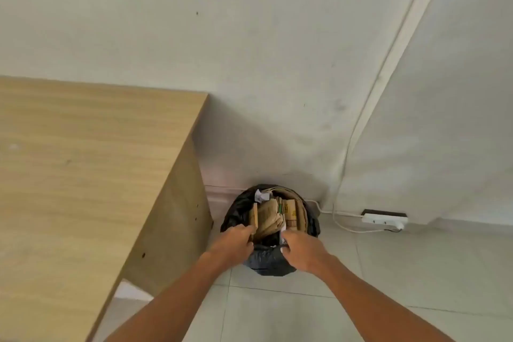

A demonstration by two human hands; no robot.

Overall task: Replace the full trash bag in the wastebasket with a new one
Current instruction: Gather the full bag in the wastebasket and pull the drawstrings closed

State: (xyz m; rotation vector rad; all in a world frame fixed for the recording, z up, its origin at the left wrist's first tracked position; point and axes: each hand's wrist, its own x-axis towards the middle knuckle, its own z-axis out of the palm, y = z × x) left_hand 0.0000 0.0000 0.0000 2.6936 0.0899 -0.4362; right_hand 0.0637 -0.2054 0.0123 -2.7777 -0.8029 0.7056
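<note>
1. A person's two bare arms reach down to a wastebasket [277, 269] standing on the tiled floor [388, 286], in the corner where the floor meets a pale wall [249, 50].
2. A black trash bag [238, 209] lines the basket and folds down over its rim. It drapes so fully that the basket's own wall is hard to tell from the plastic.
3. The bag is packed to the top with flattened brown cardboard [270, 216], standing on edge, and a crumpled white paper [261, 196] sits at the far side.
4. The left hand [236, 241] is at the near-left rim, fingers curled around the bag's edge just beside a thin cardboard strip [255, 216].
5. The right hand [301, 250] is at the near-right rim, fingers bent and pinching the bag's edge. A white scrap shows at the fingertips, and it appears to be touching them.
6. The hands are near each other, with a gathered fold of black plastic between and below them.
7. A light wooden table [83, 161] stands just beside the basket on the left.
8. A white power strip [384, 219] lies on the floor against the wall to the right, with a white cable [347, 169] running up the wall from it.
</note>
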